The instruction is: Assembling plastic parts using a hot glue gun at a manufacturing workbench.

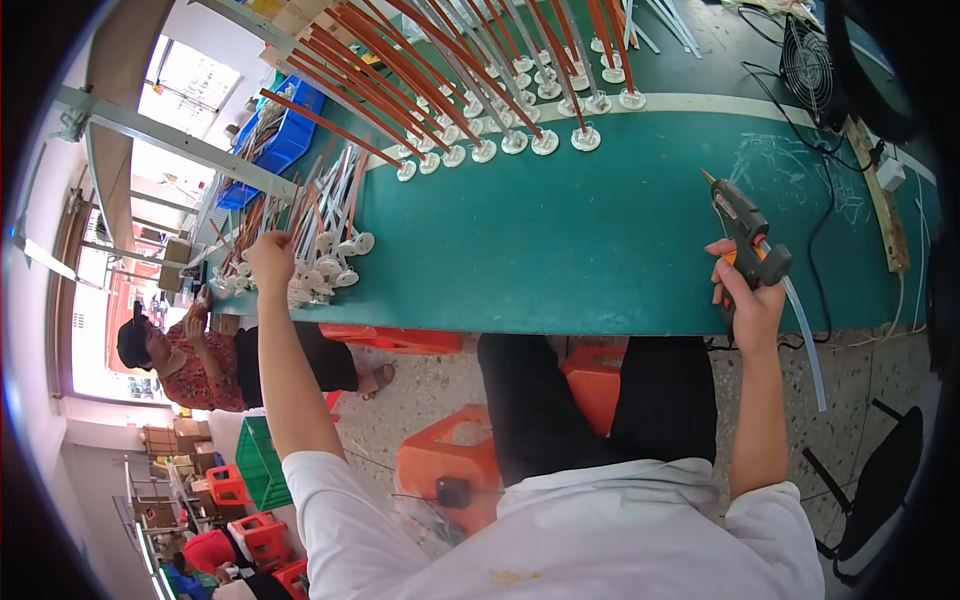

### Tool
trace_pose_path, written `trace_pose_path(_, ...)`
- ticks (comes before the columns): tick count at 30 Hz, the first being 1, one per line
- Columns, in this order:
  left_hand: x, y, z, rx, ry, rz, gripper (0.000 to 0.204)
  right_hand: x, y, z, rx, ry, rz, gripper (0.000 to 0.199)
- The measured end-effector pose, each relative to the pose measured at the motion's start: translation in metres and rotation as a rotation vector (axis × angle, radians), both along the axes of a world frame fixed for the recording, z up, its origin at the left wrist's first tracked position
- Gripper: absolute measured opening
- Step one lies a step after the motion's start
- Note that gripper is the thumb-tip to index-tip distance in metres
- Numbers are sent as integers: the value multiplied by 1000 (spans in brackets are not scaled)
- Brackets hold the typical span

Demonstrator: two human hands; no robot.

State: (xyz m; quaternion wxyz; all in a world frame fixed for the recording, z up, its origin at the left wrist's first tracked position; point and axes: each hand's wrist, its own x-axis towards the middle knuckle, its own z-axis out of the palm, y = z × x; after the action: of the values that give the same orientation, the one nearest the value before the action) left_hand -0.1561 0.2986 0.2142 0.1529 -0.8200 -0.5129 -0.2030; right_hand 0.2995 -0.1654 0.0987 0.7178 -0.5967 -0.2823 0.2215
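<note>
I see right hand (748, 300) clamped on black hot-glue gun (745, 225) near table (600, 250) front edge. Left hand (272, 258) pinches one white-based stick in loose pile (325, 255) at front left corner. Long finished-looking row of orange and white sticks on round white bases (500, 120) lines back; pile seemingly left.

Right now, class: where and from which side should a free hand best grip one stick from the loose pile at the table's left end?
Probably the bare shaft of a stick, above its white disc base, coming from above: the shafts fan up clear while the discs crowd together low. The left hand is at the pile; the right hand holds the glue gun.
</note>
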Motion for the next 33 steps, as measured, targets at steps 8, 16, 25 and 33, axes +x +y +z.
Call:
trace_pose_path(8,-1,-87,7,-161,-1011,-99,18,-27,-19,5,-92,-60,-17,18)
trace_pose_path(16,151,-270,-64,-733,-1234,-482,36,-114,-18,1,60,-421,430,31)
trace_pose_path(25,169,-276,-65,-557,-759,-450,18,-131,9,-6,122,-570,342,32)
trace_pose_path(33,168,-286,-64,-555,-590,-433,7,-148,15,-16,73,-427,365,27)
